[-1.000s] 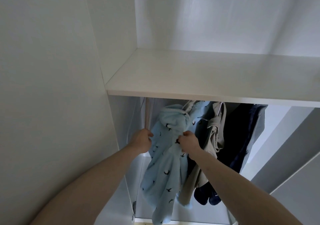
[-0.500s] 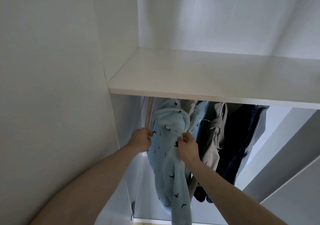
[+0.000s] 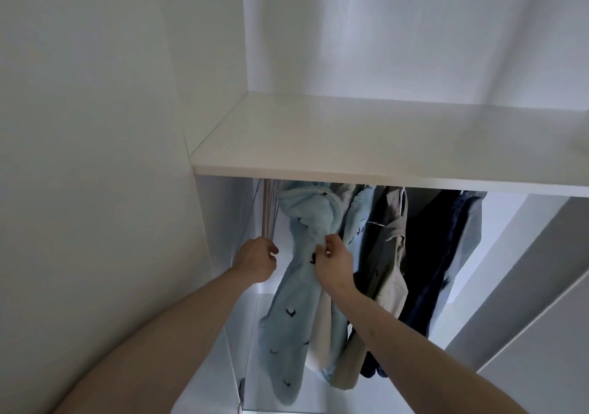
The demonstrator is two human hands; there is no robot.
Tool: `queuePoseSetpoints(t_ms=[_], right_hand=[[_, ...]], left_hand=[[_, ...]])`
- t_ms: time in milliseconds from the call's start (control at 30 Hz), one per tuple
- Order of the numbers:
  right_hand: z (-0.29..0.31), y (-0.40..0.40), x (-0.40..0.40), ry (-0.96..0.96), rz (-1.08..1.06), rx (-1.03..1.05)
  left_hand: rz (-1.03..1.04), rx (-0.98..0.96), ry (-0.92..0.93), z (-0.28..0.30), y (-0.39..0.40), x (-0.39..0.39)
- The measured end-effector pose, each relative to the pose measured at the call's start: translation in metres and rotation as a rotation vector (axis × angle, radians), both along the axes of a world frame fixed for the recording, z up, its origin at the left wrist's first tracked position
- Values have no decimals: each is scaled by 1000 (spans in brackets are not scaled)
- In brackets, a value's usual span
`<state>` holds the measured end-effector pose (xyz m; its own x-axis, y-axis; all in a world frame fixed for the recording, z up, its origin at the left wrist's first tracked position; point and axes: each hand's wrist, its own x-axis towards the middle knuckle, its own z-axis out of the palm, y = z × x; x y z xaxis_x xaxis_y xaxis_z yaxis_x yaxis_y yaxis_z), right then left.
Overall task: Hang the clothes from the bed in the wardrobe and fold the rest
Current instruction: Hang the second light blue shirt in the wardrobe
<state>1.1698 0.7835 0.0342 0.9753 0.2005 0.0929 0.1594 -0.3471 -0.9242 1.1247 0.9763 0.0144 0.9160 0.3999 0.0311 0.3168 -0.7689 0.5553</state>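
A light blue fleece garment with small black bird prints hangs from the rail under the white wardrobe shelf. My right hand pinches its front fabric at about chest height. My left hand is just left of the garment with a gap between them. Its fingers are curled at the lower ends of several bare wooden hangers. Whether it grips them is hidden. The rail itself is hidden behind the shelf edge.
Right of the blue garment hang a beige-grey shirt, a dark navy garment and a grey one. The wardrobe's white side wall is close on my left, and a grey door panel stands at the right.
The blue garment has dropped from a bunched shape into a long hanging one. My left hand has come off its edge, and my right hand stays on the front fabric.
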Motion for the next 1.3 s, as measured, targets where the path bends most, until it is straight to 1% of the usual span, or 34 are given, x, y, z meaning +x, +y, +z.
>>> queuePoseSetpoints(t_ms=[67,133,267,400,567,700,767,833,867,933,967,1000,1033,1067,1100,1167,1200,1233,1300], right_hand=[[0,1,0,-3,-3,67],[6,5,10,0,-23,66],[18,5,47,27,-57,-104],[17,-1,64,92,18,-308],[16,-10,67,112,41,-439],[21,-21,66,112,26,-471],[23,-27,66,133,7,-465],[24,-30,63,138,-22,-441],[24,-31,60,87,-53,-433],[22,-27,52,-130,-105,-411],[22,-22,46,-238,-93,-374],[22,-14,40,-296,-46,-318],[23,-3,36,-284,25,-261],[24,8,32,-216,99,-219],[25,21,30,-107,169,-184],[29,42,26,165,273,-120],[30,50,25,290,305,-88],[30,57,26,379,322,-65],[30,69,29,476,312,-29]], left_hand=[[7,-5,-11,-1,1,1],[6,-11,-22,-1,1,1],[0,-28,-39,-3,0,1],[0,-31,-51,-4,-2,-2],[7,-103,-63,3,-4,-5],[-12,-145,-125,8,-5,-13],[-17,-137,-135,10,-7,-16],[7,-179,-134,15,-8,-17],[31,-236,-131,16,-9,-17],[92,-367,-120,18,-10,-15],[123,-414,-111,19,-10,-14],[150,-454,-106,21,-10,-13],[180,-500,-107,22,-12,-12],[206,-561,-117,23,-15,-12],[226,-627,-124,25,-17,-11],[241,-708,-104,28,-19,-10],[241,-717,-88,29,-19,-10],[244,-718,-71,30,-18,-10],[248,-718,-52,31,-15,-11]])
